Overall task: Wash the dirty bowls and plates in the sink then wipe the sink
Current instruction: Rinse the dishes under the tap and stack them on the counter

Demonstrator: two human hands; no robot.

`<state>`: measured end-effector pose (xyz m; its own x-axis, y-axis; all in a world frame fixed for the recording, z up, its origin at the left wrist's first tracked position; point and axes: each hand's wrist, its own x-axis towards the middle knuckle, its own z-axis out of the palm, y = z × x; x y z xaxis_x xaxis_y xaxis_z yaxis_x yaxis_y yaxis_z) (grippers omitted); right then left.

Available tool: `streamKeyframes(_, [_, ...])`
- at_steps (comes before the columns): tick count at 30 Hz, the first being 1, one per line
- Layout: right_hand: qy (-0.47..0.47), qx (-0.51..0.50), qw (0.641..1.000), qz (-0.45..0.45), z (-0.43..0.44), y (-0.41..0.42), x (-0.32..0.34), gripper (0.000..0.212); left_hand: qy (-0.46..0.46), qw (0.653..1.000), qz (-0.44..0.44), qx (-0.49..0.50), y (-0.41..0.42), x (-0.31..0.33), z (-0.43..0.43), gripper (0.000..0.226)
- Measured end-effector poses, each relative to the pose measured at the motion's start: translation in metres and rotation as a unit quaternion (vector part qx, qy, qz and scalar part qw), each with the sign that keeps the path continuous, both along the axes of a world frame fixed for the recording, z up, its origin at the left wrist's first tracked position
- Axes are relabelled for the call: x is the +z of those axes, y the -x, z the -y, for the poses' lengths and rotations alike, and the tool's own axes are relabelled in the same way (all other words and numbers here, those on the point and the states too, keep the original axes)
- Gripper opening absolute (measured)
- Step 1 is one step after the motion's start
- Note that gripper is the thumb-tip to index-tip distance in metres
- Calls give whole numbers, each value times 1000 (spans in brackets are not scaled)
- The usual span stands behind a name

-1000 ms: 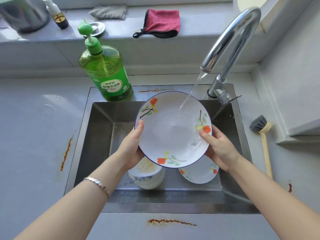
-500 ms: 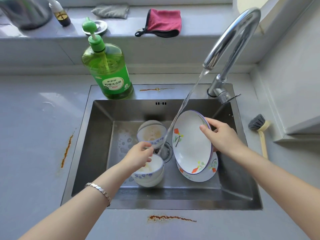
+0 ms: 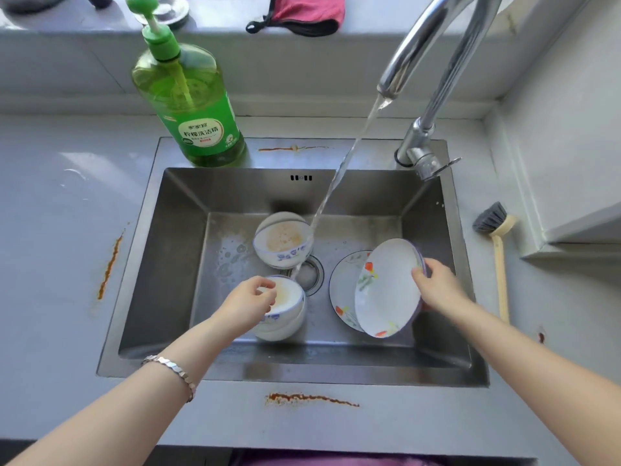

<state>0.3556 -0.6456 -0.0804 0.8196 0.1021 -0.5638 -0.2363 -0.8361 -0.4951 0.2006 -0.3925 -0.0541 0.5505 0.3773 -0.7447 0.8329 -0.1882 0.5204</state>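
In the steel sink (image 3: 168, 280) my right hand (image 3: 438, 290) grips the rim of a white flowered plate (image 3: 386, 290), tilted on edge over a second flowered plate (image 3: 344, 280) lying flat on the sink floor. My left hand (image 3: 247, 306) pinches the rim of the top bowl (image 3: 289, 295) of a small stack at the front of the sink. Behind it stands another stack of dirty bowls (image 3: 284, 240) with brown residue. Water runs from the faucet (image 3: 423, 55) down past that stack toward the drain (image 3: 311, 274).
A green dish soap bottle (image 3: 188, 95) stands on the sink's back left corner. On the counter at the right lies a dish brush (image 3: 497, 250). A red cloth (image 3: 305, 11) rests on the back ledge. Rust stains mark the counter.
Both hands held the plate under the water; my left hand let go and went down to the front bowl. My right hand lowered the plate to the right, onto the other plate.
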Motion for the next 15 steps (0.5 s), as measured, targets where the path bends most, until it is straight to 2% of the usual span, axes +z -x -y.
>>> streamKeyframes(2, [-73, -93, 992, -49, -4, 6, -20, 36, -14, 1000, 1, -2, 1, -4, 6, 25])
streamKeyframes(6, [-178, -234, 949, -117, -9, 15, -50, 32, -23, 1000, 7, -20, -1, -7, 17, 24])
streamKeyframes(10, [-177, -255, 943, -118, 0, 15, -78, 35, -25, 999, 11, -17, -2, -9, 22, 28])
streamKeyframes(15, [-116, -248, 953, -132, 10, 15, -107, 39, -35, 999, 8, 3, 3, -13, 30, 23])
